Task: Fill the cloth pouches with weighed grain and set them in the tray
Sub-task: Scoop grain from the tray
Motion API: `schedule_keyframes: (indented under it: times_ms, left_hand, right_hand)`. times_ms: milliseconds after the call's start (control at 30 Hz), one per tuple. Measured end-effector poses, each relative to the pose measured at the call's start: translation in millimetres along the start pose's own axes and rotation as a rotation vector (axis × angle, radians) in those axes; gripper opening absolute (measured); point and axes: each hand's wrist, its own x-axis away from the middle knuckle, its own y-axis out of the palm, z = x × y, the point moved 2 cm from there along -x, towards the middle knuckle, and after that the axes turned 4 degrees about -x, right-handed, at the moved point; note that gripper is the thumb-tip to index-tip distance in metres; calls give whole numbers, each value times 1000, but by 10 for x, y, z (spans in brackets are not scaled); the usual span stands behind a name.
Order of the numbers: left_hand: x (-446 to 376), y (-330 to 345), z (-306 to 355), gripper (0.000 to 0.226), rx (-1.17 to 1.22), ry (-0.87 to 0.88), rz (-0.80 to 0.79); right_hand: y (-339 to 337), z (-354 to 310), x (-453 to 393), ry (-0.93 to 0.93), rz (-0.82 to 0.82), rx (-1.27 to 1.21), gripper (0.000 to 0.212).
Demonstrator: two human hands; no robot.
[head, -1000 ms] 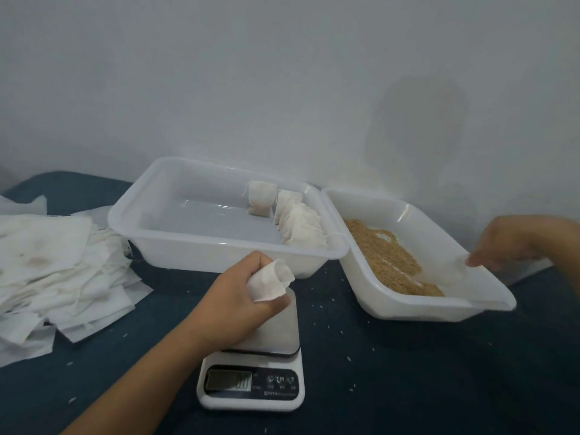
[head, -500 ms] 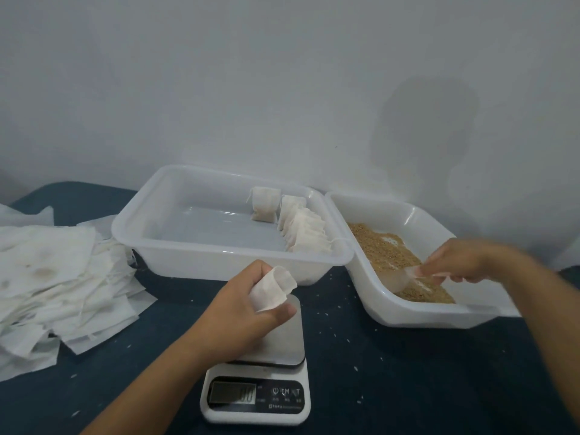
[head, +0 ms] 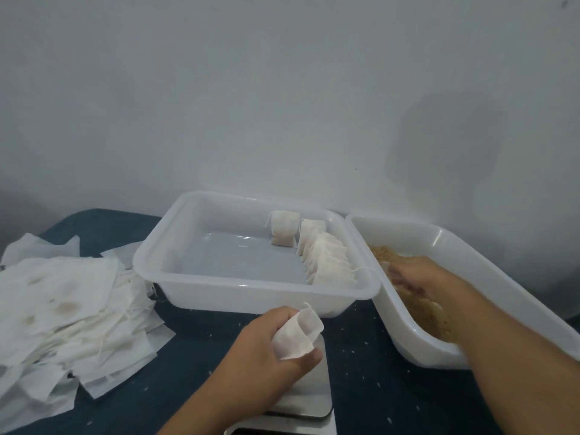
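Note:
My left hand (head: 266, 346) grips an empty white cloth pouch (head: 298, 335), mouth held open, above the steel plate of the kitchen scale (head: 310, 400). My right hand (head: 423, 277) is down in the tilted grain tray (head: 405, 334), on the brown grain (head: 436, 318), blurred, holding a small clear scoop (head: 384, 265) whose tip shows at its fingers. The white pouch tray (head: 219, 296) stands behind the scale. A row of several filled pouches (head: 329, 265) leans along its right wall, and one more pouch (head: 284, 229) stands at the back.
A loose pile of flat empty pouches (head: 69, 306) covers the dark blue table at the left. Spilled grains dot the cloth around the scale. A pale wall rises right behind both trays. The scale's display is cut off at the bottom edge.
My right hand has moved from the grain tray's far right rim leftward and down into the grain with the scoop. My left hand has kept holding the pouch over the scale.

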Motion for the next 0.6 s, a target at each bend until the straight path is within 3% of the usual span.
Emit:
schedule_keyframes:
  times_ms: [267, 400, 600]
  left_hand:
    - [-15, 21, -18, 23, 37, -1, 29]
    - [-12, 27, -31, 23, 47, 10, 19]
    - [-18, 8, -58, 22, 117, -36, 21]
  right_hand:
    - [57, -36, -91, -89, -11, 93, 34]
    - [-15, -75, 89, -152, 25, -1, 32]
    - [-272, -145, 558, -250, 67, -77, 45]
